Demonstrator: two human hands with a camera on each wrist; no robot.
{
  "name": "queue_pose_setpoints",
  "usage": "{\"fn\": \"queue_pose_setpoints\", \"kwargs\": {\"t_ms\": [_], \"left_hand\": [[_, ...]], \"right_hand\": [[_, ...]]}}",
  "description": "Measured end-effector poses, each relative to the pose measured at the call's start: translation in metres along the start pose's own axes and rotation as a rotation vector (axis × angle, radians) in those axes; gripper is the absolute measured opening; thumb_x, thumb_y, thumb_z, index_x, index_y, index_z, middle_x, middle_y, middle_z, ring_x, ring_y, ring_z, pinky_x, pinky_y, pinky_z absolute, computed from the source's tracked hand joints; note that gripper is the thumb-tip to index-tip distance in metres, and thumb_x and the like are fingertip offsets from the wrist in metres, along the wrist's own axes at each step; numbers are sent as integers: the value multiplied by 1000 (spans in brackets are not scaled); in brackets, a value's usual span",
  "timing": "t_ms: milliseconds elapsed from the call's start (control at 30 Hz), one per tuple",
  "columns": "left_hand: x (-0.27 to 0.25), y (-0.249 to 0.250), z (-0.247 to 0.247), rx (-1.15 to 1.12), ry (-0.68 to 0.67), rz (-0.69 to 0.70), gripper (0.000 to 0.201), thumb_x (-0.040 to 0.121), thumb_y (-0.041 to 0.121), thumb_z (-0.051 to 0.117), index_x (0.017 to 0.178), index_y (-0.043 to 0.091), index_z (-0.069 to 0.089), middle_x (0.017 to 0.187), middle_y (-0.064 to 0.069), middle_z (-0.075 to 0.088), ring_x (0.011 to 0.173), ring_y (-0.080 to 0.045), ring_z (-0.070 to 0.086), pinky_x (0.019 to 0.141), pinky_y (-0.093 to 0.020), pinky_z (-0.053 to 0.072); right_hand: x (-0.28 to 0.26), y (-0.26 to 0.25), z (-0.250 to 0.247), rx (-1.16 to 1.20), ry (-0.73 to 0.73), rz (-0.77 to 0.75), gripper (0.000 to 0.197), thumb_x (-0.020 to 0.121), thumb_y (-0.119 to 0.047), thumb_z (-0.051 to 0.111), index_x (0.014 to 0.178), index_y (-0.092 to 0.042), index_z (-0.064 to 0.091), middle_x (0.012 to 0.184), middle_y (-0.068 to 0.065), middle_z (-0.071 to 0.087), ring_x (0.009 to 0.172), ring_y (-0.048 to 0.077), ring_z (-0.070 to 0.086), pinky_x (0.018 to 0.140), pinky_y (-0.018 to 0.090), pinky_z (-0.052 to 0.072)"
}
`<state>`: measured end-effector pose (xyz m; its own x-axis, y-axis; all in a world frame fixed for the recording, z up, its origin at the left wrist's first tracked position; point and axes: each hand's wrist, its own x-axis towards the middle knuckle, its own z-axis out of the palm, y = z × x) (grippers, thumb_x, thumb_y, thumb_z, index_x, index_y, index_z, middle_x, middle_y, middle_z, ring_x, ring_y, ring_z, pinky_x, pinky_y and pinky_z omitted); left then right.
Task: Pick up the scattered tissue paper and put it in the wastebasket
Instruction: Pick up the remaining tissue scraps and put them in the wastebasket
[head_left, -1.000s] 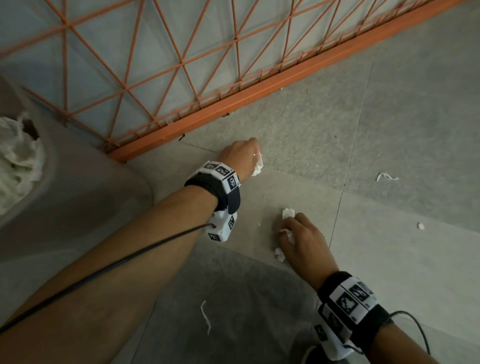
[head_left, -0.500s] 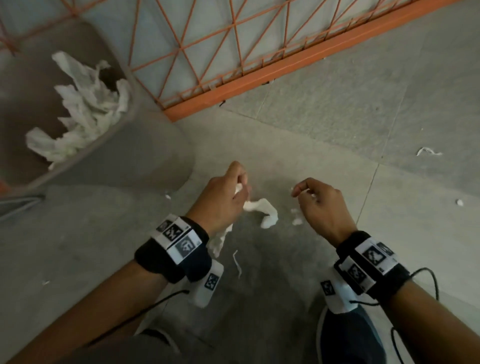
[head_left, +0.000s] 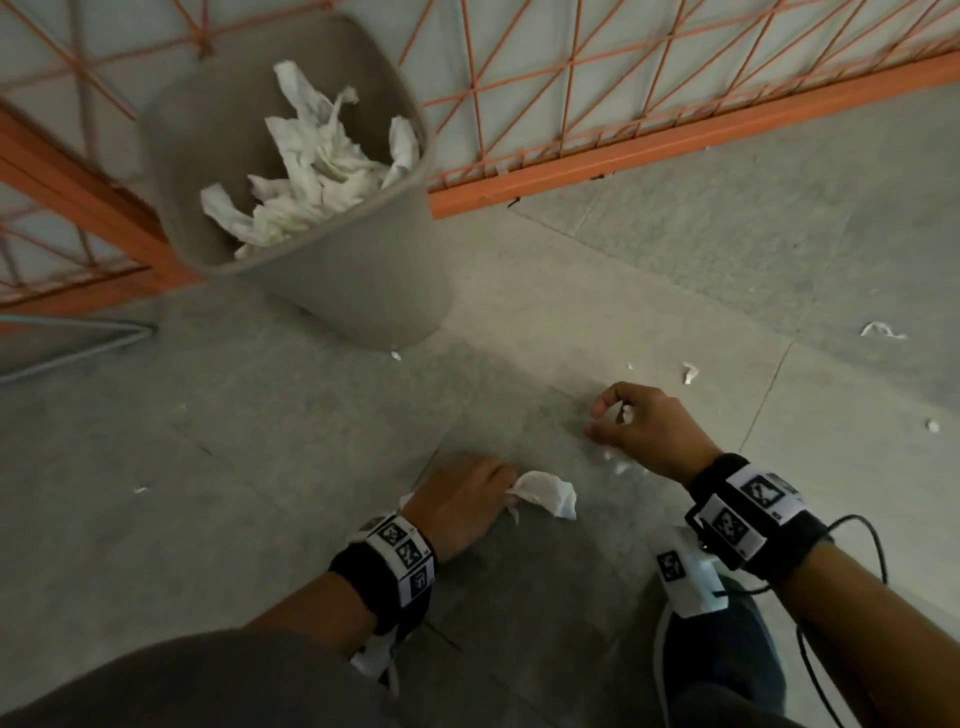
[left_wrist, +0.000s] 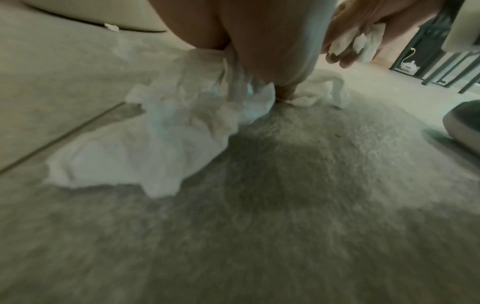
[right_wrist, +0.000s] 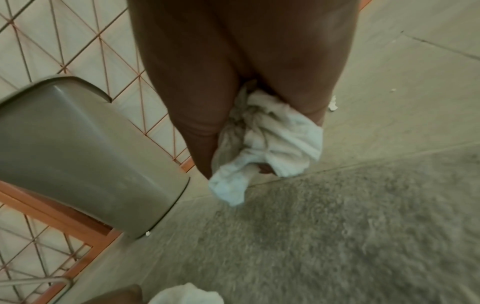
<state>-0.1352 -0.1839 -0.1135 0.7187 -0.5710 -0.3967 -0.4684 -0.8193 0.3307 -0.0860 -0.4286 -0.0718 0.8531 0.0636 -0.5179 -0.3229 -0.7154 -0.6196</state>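
My left hand (head_left: 467, 493) is down at the floor and grips a bunch of white tissue (head_left: 545, 493); in the left wrist view this tissue (left_wrist: 182, 123) trails onto the floor. My right hand (head_left: 639, 426) hovers to the right, fingers curled round a crumpled wad of tissue (right_wrist: 267, 139), which shows between the fingers (head_left: 626, 414). The grey wastebasket (head_left: 332, 280) stands upper left, half full of white tissue (head_left: 317, 171). It is also in the right wrist view, the wastebasket (right_wrist: 78, 154) left of my hand.
Small tissue scraps lie on the grey tile floor: one scrap (head_left: 690, 372) beyond my right hand, a curled strip (head_left: 880, 330) far right, a bit (head_left: 933, 426) at the right edge. An orange mesh fence (head_left: 623, 104) runs behind the basket. My shoe (head_left: 727, 649) is at bottom right.
Both hands pulled back from the fence toward me with tissue in them. The left hand dropped to the floor. The view swung left, bringing the wastebasket fully into sight.
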Motion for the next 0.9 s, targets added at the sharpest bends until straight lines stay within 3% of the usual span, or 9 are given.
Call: {"fn": "queue_pose_setpoints", "kwargs": {"t_ms": [133, 267, 367, 467, 633, 700, 767, 833, 900], "left_hand": [[-9, -4, -4, -101, 37, -99, 27, 102, 31, 40, 116, 11, 53, 116, -11, 57, 106, -32, 56, 87, -39, 41], [-20, -11, -30, -365, 261, -211, 22, 99, 32, 47, 108, 12, 51, 107, -13, 63, 98, -36, 60, 78, -37, 43], [-28, -11, -65, -481, 404, -201, 19, 98, 29, 50, 100, 10, 54, 93, -7, 63, 86, -30, 61, 72, -33, 45], [-38, -6, -110, -510, 534, -135, 16, 98, 28, 50, 95, 13, 54, 84, 3, 56, 76, -17, 53, 68, -24, 37], [-58, -5, -216, -460, 826, -16, 14, 100, 26, 49, 98, 12, 54, 80, 8, 57, 71, -5, 53, 66, -15, 39], [-59, -15, -258, -384, 902, -9, 16, 100, 24, 47, 99, 8, 50, 80, 4, 57, 70, -8, 53, 64, -19, 39], [-55, -30, -293, -363, 938, -30, 17, 101, 24, 44, 102, 8, 47, 83, 0, 57, 72, -11, 52, 64, -20, 38], [-46, -44, -320, -360, 1006, -51, 20, 102, 24, 41, 107, 5, 44, 85, -3, 57, 72, -15, 52, 62, -24, 37], [-35, -54, -339, -393, 1099, -77, 25, 102, 25, 37, 113, 3, 42, 94, -8, 61, 80, -19, 57, 66, -27, 37]], "right_hand": [[-7, -5, 4, -17, 35, -5, 8, 82, -19, 67, 89, -24, 66, 76, 2, 64, 71, 18, 58, 62, 26, 40], [-10, -15, 4, 12, 22, -42, 27, 76, -3, 64, 86, -29, 64, 71, -1, 57, 72, 22, 58, 67, 31, 45], [-14, -31, -4, 79, -1, -72, 38, 76, 5, 61, 86, -31, 65, 96, 1, 61, 84, 21, 67, 77, 37, 55], [-23, -61, -17, 190, -15, -136, 38, 87, 7, 44, 92, -23, 66, 108, 3, 66, 62, 18, 72, 54, 28, 55], [-34, -156, -55, 407, 54, -380, 13, 96, -25, 54, 101, -23, 66, 81, 6, 74, 46, 22, 51, 32, 20, 35], [-33, -205, -70, 471, 95, -484, 18, 96, -34, 54, 87, -26, 67, 65, 7, 65, 40, 17, 46, 33, 19, 32], [-26, -251, -81, 557, 120, -555, 28, 95, -35, 52, 82, -15, 66, 58, 5, 55, 41, 16, 44, 37, 20, 31], [-14, -290, -87, 662, 88, -589, 28, 94, -26, 50, 84, -5, 64, 56, -1, 56, 46, 14, 51, 43, 23, 38], [-3, -322, -88, 808, -50, -551, 19, 88, -15, 45, 84, -9, 62, 55, -4, 58, 53, 13, 57, 55, 23, 45]]}}
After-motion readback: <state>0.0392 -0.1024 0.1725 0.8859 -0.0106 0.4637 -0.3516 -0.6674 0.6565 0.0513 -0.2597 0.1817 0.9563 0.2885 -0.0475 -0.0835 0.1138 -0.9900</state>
